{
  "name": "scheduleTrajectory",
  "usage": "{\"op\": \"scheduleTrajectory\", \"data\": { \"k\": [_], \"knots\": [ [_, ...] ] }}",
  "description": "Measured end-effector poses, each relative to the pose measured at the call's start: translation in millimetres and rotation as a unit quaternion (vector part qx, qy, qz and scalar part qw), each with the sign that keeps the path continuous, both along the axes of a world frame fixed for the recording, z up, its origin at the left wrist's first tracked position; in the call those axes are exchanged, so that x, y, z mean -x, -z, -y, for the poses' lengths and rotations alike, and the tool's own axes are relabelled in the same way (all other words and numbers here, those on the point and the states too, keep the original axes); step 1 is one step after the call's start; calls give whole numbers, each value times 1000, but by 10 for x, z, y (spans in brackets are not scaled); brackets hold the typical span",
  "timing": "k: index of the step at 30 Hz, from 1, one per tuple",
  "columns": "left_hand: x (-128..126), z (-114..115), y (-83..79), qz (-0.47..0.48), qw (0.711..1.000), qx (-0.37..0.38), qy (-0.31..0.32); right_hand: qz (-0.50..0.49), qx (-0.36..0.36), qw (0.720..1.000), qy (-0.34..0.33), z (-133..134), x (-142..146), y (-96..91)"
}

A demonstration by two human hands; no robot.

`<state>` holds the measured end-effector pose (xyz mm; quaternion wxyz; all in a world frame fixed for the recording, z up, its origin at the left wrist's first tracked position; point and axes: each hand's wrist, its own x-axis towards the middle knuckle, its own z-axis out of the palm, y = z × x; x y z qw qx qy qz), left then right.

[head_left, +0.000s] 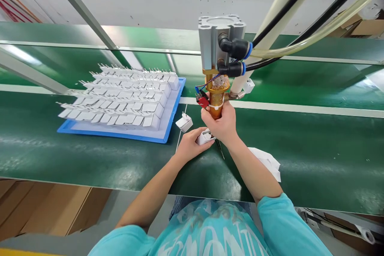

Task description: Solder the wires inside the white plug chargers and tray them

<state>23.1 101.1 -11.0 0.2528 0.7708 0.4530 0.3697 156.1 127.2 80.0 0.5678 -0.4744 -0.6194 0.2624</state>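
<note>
My left hand grips a small white charger housing, its open side facing up with parts visible inside. Wrapped around the lower brass barrel of a pneumatic dispensing gun is my right hand, just above the housing. The gun has a grey cylinder block on top and a red switch at its side. Its tip is hidden behind my right hand. Beside my left hand, another white charger stands on the green bench, prongs up.
A blue-rimmed tray at left bears rows of white chargers. Black and clear hoses run from the gun to the upper right. Crumpled white paper lies by my right forearm; another white piece is behind the gun.
</note>
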Motion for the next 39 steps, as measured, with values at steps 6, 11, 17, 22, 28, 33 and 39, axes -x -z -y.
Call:
{"op": "scheduleTrajectory", "data": {
  "k": [6, 11, 17, 22, 28, 33, 39],
  "knots": [
    [-11, 7, 9, 1, 1000, 10, 0, -19, -2, 1000, -17, 16, 5, 0],
    [-15, 10, -1, 3, 1000, 18, 3, -26, 0, 999, -24, 23, 3, -28],
    [-68, 24, 58, -20, 999, 24, -5, -28, 4, 999, -32, 48, -5, -59],
    [-146, 53, 153, -20, 998, 55, -1, -44, 3, 998, -46, 74, 32, -36],
    [-260, 88, 191, 36, 995, 89, 38, -43, -3, 999, -28, 165, 114, -34],
    [-314, 125, 210, 115, 990, 62, 47, -32, -10, 999, -22, 212, 149, -31],
    [-325, 140, 202, 154, 985, 67, 38, -30, -24, 998, -46, 208, 137, -10]
  ]
}}
